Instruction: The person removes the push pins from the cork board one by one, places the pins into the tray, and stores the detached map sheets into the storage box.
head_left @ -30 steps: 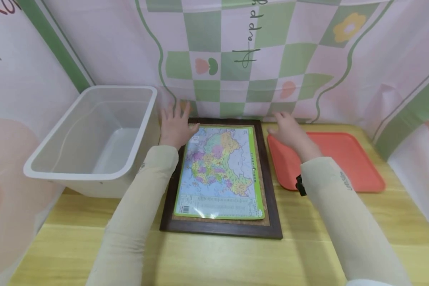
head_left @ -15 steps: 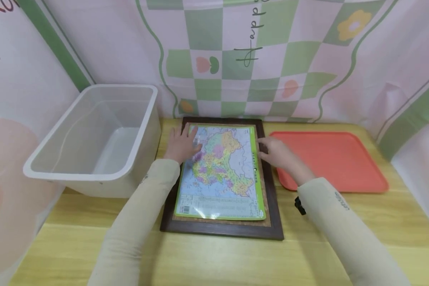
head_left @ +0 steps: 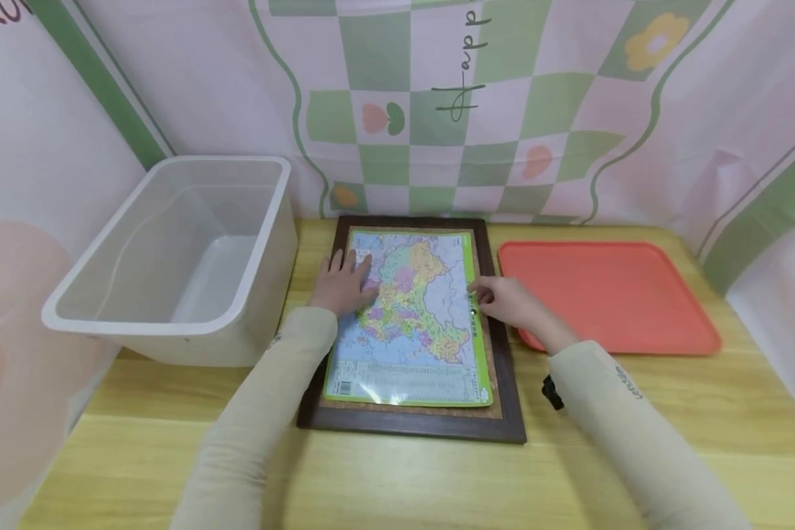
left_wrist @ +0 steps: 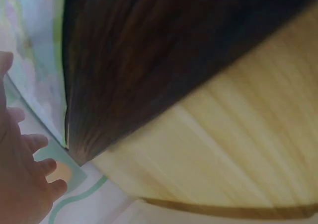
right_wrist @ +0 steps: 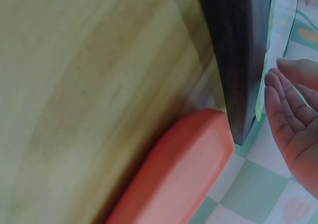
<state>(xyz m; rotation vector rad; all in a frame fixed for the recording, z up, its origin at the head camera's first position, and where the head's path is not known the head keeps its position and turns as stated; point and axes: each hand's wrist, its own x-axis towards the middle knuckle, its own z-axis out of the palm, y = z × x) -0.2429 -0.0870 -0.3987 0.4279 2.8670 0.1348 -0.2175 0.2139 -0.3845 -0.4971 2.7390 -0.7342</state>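
Observation:
A laminated map [head_left: 397,331] with a green border lies on a cork board in a dark wooden frame [head_left: 411,423]. My left hand [head_left: 343,285], fingers spread, is over the map's left side; the left wrist view shows its fingers [left_wrist: 37,142] near the map and frame corner. By the map's right edge is my right hand [head_left: 506,300], its fingers loosely bent. In the right wrist view its thumb and fingertips lie close together beside the map edge, with nothing visible between them. A tiny dark dot [head_left: 472,312] is on the green border just below those fingertips.
To the left stands a deep translucent plastic bin [head_left: 172,324]. A flat red tray [head_left: 609,294] lies right of the frame on the wooden table [head_left: 397,486]. Behind hangs a checkered green-and-white cloth [head_left: 430,162].
Both hands have come from beyond the frame's far edge toward me, the left onto the map's left side, the right inward to its right border. Map and frame stay put.

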